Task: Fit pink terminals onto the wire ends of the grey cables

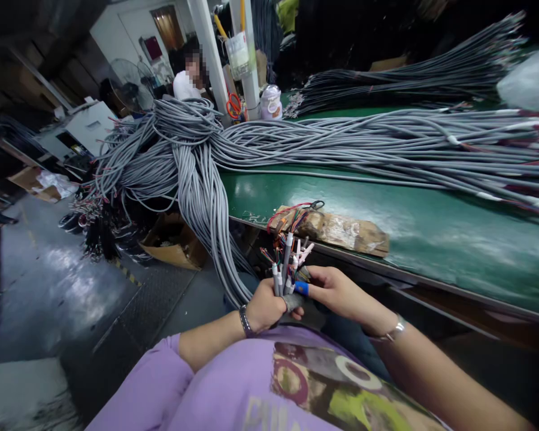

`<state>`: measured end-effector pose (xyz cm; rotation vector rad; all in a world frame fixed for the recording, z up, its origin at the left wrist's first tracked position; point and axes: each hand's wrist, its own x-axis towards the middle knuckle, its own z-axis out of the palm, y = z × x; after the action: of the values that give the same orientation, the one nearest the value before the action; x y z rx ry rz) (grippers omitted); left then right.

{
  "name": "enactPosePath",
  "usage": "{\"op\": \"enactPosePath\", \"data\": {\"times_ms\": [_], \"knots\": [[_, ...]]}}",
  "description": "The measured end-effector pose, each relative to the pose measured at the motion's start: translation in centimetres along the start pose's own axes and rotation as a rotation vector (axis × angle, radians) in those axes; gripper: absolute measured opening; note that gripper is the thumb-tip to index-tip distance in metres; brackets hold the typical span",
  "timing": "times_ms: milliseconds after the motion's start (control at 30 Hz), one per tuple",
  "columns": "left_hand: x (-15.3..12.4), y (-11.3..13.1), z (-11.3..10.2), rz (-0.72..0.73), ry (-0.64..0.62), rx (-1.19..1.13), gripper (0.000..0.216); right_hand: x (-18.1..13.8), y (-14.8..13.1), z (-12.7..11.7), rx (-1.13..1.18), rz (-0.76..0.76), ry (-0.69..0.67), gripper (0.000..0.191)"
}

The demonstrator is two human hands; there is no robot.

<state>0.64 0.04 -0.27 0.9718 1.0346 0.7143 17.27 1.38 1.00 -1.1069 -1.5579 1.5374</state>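
My left hand (266,304) is wrapped round a bunch of grey cables (277,276) just in front of my body. White-banded ends and thin coloured wires stick up out of the fist. From the right, my right hand (332,292) closes in on the same cable ends, with tape on its thumb and finger. Its fingertips look pinched at the bunch, but what lies between them is too small to make out. Pale pink clips or connector pieces (303,251) show above the fingers. The cables' long grey lengths (211,209) hang down from the table to my left hand.
A worn wooden block (354,234) with a red cord lies at the front edge of the green table (431,209). Long grey cables (363,140) stretch behind it, beside a lidded jar (270,103). A cardboard box (175,242) stands on the floor; a person (188,84) is farther back.
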Motion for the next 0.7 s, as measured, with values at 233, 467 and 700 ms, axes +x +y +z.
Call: {"op": "enactPosePath", "data": {"times_ms": [233, 467, 700], "knots": [[0.0, 0.2, 0.0, 0.114, 0.130, -0.109, 0.043, -1.5, 1.8, -0.3, 0.231, 0.113, 0.155, 0.058], [0.1, 0.0, -0.1, 0.116, 0.133, -0.120, 0.047, -1.1, 1.1, 3.0, 0.362, 0.041, 0.241, 0.037], [-0.2, -0.7, -1.3, 0.074, 0.102, -0.119, 0.044, 0.2, 1.0, 3.4, 0.409, 0.030, 0.065, 0.030]]}}
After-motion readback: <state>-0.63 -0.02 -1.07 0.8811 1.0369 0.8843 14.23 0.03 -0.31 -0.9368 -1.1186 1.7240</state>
